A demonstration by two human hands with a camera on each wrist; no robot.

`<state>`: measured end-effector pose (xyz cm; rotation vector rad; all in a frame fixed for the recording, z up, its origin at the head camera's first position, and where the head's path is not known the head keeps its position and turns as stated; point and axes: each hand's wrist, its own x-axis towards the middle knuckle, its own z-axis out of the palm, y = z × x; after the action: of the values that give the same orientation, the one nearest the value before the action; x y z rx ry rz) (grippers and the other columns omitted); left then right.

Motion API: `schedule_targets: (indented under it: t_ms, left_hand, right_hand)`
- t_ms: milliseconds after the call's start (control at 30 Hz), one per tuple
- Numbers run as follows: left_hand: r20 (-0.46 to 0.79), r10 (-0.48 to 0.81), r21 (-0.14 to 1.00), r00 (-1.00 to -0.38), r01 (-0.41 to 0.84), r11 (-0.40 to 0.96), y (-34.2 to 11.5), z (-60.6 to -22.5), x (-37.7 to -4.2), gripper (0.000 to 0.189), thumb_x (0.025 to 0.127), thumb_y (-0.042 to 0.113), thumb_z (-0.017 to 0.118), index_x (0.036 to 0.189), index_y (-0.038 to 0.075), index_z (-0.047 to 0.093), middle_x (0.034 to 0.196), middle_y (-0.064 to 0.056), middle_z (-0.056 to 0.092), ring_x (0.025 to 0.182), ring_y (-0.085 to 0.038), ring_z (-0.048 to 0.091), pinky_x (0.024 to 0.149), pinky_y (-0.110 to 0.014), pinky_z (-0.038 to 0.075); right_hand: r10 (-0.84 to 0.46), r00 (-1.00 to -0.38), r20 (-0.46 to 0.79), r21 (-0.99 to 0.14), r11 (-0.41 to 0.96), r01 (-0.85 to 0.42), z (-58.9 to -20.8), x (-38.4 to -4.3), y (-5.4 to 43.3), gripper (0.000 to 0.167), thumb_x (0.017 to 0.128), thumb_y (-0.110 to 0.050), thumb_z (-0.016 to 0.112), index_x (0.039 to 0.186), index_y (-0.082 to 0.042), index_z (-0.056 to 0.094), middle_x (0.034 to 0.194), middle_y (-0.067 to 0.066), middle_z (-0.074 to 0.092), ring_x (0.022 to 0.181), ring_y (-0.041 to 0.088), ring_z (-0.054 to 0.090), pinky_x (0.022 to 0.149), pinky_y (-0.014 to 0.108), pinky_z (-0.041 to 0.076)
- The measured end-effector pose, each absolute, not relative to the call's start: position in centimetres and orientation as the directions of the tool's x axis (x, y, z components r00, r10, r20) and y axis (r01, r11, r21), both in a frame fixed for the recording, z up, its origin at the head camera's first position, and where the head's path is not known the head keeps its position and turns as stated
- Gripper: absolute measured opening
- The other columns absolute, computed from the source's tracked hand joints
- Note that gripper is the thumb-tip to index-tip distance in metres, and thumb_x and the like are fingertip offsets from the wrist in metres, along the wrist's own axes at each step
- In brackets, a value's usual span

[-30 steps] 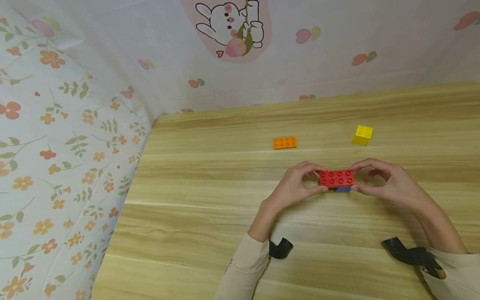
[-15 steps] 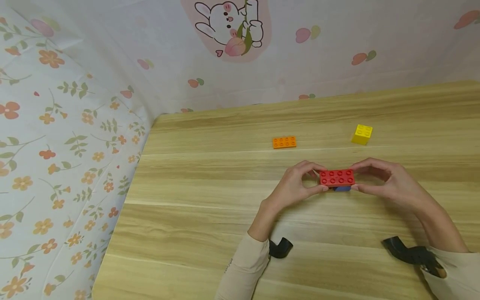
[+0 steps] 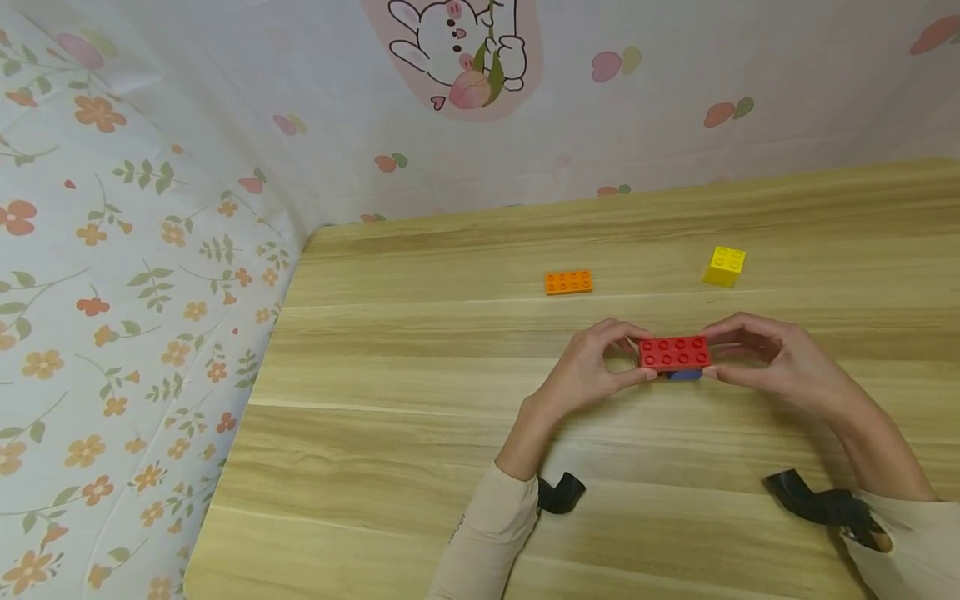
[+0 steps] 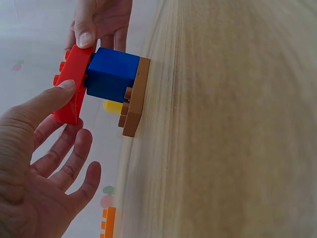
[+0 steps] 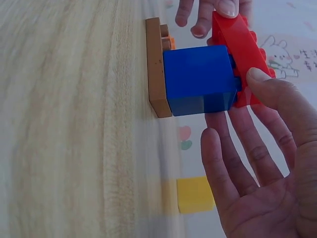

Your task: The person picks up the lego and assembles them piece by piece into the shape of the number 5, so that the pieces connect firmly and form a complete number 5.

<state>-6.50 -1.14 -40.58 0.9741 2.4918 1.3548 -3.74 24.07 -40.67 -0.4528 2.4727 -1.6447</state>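
Note:
Both hands pinch a flat red brick by its ends, thumbs in front and fingers behind. My left hand has its left end; my right hand has its right end. Under it stands a blue block, set on one half of a brown plate that lies on the table. In the wrist views the red brick sits tilted at the blue block's studs, some of which still show between them. From above, the red brick hides most of the blue block and brown plate.
An orange plate lies behind the hands to the left. A yellow block stands behind them to the right. Black curved wrist mounts show at both forearms. A patterned cloth hangs along the table's back edge.
Both hands keep their pinch on the red brick, which has shifted very slightly. The right hand's fingers have moved a little closer together. Otherwise, the view has only drifted slightly.

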Motion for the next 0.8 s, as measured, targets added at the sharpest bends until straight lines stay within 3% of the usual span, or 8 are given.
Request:
schedule_targets:
  t_ms: [267, 567, 800]
  left_hand:
    - [0.154, 0.595, 0.779, -0.789, 0.468, 0.418, -1.14, -40.6, -6.55, 0.038, 0.078, 0.02, 0.076, 0.112, 0.012, 0.064, 0.103, 0.004, 0.06, 0.085, -0.004, 0.057, 0.079, -0.013, 0.043]
    - [0.163, 0.595, 0.774, -0.787, 0.476, 0.418, -1.13, -40.56, -6.48, 0.038, 0.078, 0.02, 0.077, 0.112, 0.011, 0.064, 0.102, 0.004, 0.06, 0.084, -0.003, 0.057, 0.079, -0.012, 0.043]
    - [0.17, 0.594, 0.77, -0.786, 0.482, 0.417, -1.07, -40.54, -6.47, 0.038, 0.077, 0.021, 0.077, 0.112, 0.011, 0.064, 0.102, 0.004, 0.061, 0.084, -0.001, 0.056, 0.079, -0.011, 0.042]
  right_hand:
    - [-0.327, -0.945, 0.008, -0.933, 0.338, -0.124, -40.29, -3.76, 24.03, 0.04, 0.075, 0.005, 0.073, 0.112, -0.001, 0.06, 0.108, -0.001, 0.059, 0.091, 0.007, 0.063, 0.069, 0.023, 0.053]
    - [-0.321, -0.943, 0.088, -0.89, 0.399, -0.219, -40.02, -3.72, 23.94, 0.04, 0.071, 0.008, 0.076, 0.107, -0.004, 0.064, 0.104, -0.007, 0.062, 0.097, -0.005, 0.056, 0.063, 0.018, 0.051]
    - [-0.333, -0.936, 0.116, -0.885, 0.394, -0.25, -40.1, -3.66, 23.98, 0.041, 0.07, 0.01, 0.076, 0.107, -0.004, 0.064, 0.104, -0.008, 0.062, 0.098, -0.005, 0.055, 0.058, 0.02, 0.052]
